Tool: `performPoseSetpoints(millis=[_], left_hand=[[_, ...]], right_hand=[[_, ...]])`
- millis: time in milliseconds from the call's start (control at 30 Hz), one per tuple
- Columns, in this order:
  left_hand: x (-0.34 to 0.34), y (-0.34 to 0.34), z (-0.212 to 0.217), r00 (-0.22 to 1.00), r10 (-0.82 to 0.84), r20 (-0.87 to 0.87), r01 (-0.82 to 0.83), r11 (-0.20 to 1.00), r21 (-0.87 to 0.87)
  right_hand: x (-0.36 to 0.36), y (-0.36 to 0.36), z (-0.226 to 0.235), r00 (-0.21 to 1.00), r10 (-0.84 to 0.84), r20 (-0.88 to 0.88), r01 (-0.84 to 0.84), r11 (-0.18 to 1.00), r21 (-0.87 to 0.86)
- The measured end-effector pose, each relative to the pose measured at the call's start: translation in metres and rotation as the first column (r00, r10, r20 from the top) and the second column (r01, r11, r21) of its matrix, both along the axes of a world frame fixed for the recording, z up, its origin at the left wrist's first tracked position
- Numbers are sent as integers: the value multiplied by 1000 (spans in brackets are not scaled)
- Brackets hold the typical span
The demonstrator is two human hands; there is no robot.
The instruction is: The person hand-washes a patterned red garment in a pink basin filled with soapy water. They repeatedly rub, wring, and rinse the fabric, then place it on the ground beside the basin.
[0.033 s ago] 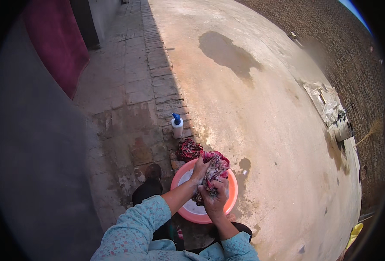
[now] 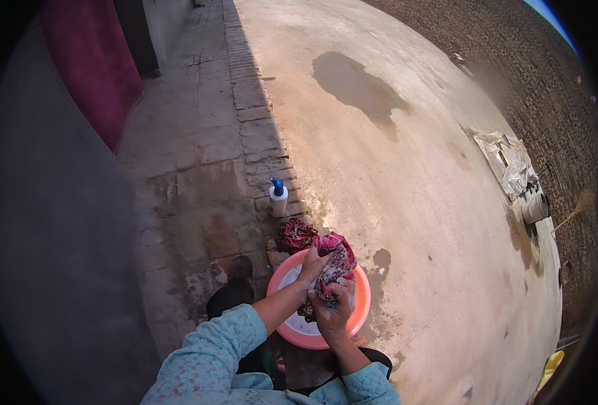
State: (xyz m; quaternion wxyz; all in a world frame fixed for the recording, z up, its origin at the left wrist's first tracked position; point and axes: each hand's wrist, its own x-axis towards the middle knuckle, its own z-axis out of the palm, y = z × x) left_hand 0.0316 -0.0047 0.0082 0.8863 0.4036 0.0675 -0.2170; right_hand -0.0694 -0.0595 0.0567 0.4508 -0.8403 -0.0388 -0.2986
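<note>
Over a pink plastic basin (image 2: 362, 308) with whitish sudsy water in it, both hands grip a wet, soapy patterned cloth (image 2: 336, 264) in pink, red and dark tones. My left hand (image 2: 312, 267) is closed on its left side, partly covering it. My right hand (image 2: 337, 310) clasps the bunched lower part, fingers curled round it. Foam clings to the cloth and to my fingers. Just beyond the basin's far left rim lies a crumpled red and dark patterned cloth (image 2: 295, 235). A white bottle with a blue pump top (image 2: 278, 200) stands upright behind that.
A worn brick ledge (image 2: 255, 128) runs away from me on the left, beside a magenta curtain or cloth (image 2: 96, 74). Concrete ground with a wet patch (image 2: 356, 81) stretches to the right. A pale sheet (image 2: 505, 162) and a whitish bucket-like container (image 2: 536, 206) sit farther right.
The whole view has shifted very slightly. Both hands keep their grip on the cloth, with only a tiny change in its folds.
</note>
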Motion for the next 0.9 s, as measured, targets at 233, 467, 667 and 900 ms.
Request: performPoseSetpoints(millis=[233,467,667,900], left_hand=[[-44,-16,-23,976,-98,192,36,952,304],[-5,-3,-33,947,-293,-133,202,862,-465],[-49,-11,29,962,-274,-12,273,953,130],[-12,2,-25,985,-169,-24,155,943,-296]], right_hand=[[36,-65,-23,927,-89,-365,332,647,686],[-7,6,-7,998,-65,-12,65,998,4],[32,-66,-16,966,-144,-213,247,747,617],[1,-3,-8,989,-139,-59,136,989,-53]])
